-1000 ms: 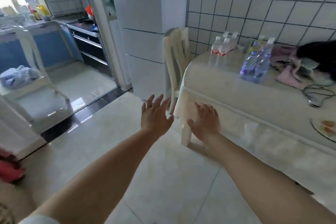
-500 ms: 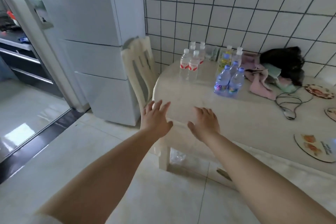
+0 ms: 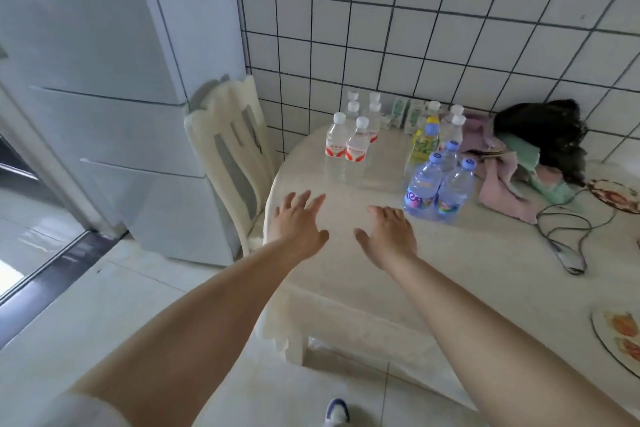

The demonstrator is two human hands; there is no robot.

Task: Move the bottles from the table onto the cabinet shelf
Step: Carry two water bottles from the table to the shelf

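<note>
Grips: left hand (image 3: 298,226) & right hand (image 3: 390,236) hover over counter (image 3: 450,270), fingers spread, holding nothing. Bottles stand upright ahead; blue-capped pair (image 3: 438,189) just beyond right hand, nearer than red-label pair (image 3: 346,149) fwd of left.

Light: soft daylight, glare on the floor (image 3: 20,274) at left.
Sharpness: slightly blurred throughout.
Edges: wide-angle bending of wall tiles (image 3: 450,28).
</note>
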